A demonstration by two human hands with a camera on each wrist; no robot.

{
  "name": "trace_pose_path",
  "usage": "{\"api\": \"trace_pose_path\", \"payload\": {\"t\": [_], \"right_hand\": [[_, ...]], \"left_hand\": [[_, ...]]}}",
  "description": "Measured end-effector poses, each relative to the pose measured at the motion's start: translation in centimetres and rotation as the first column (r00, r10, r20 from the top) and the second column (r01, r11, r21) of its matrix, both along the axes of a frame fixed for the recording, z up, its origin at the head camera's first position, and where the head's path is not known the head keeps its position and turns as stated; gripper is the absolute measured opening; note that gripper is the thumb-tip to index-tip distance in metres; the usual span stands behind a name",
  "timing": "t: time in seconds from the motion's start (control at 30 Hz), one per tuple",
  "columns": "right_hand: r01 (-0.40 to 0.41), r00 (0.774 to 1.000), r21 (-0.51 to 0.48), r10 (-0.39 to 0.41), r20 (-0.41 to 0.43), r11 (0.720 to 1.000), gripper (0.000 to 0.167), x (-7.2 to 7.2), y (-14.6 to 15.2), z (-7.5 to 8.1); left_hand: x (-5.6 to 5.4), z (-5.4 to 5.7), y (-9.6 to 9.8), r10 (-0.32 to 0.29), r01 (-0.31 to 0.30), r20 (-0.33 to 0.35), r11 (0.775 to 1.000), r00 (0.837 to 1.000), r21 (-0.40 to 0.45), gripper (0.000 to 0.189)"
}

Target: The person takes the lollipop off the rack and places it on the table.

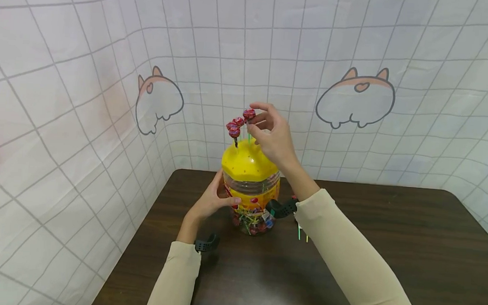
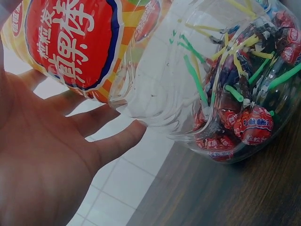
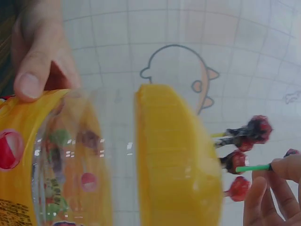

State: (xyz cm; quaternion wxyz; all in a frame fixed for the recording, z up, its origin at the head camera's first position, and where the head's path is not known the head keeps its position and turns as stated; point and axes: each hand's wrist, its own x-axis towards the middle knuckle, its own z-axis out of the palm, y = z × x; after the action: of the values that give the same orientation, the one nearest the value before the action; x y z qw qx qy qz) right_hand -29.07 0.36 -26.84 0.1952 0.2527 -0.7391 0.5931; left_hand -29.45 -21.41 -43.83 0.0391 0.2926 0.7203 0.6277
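Red-wrapped ball lollipop on a thin green stick [image 1: 249,114], pinched in the fingers of my right hand [image 1: 276,138], shown upright above a domed yellow plastic lid [image 1: 244,171]. In the right wrist view the stick's lower end appears to stop short of the lid, so I judge this lollipop not yet seated. My left hand [image 1: 213,199] grasps the clear, cylindrical plastic jar [image 1: 250,187] beneath the lid, thumb across its orange-and-yellow printed label [image 2: 70,42], fingers round the side and back. Neither of my hands is free.

Completed portion: four standing lollipops wrapped in red [image 3: 237,188] project from the lid, clustered just beside my right fingertips. Their sticks appear to be set into it.

Outstanding portion: the lollipop in my right hand, and probably the loose lollipops with green and yellow sticks [image 1: 299,233] lying under my right wrist on the dark brown wooden bench [image 1: 415,228]. My forearm partly covers these, so I cannot tell their number. Dark specks [image 1: 249,161] on the lid between my hands look like unfilled holes, which suggests a partial stage. Many more lollipops [image 2: 254,125] lie heaped inside the jar, below my left hand.
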Motion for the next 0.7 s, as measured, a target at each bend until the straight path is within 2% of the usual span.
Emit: {"api": "trace_pose_path", "payload": {"t": [0.3, 0.7], "right_hand": [[-0.066, 0.996, -0.011, 0.066, -0.065, 0.998, 0.041, 1.3, 1.4, 0.1], [-0.090, 0.996, -0.043, 0.091, 0.023, 0.995, 0.041, 2.4, 3.8, -1.7]], "left_hand": [[0.0, -0.1, 0.0, 0.007, -0.007, 0.009, 1.000, 1.000, -0.005, 0.093], [-0.2, -0.3, 0.0, 0.011, -0.011, -0.001, 1.000, 1.000, -0.002, 0.095]]}}
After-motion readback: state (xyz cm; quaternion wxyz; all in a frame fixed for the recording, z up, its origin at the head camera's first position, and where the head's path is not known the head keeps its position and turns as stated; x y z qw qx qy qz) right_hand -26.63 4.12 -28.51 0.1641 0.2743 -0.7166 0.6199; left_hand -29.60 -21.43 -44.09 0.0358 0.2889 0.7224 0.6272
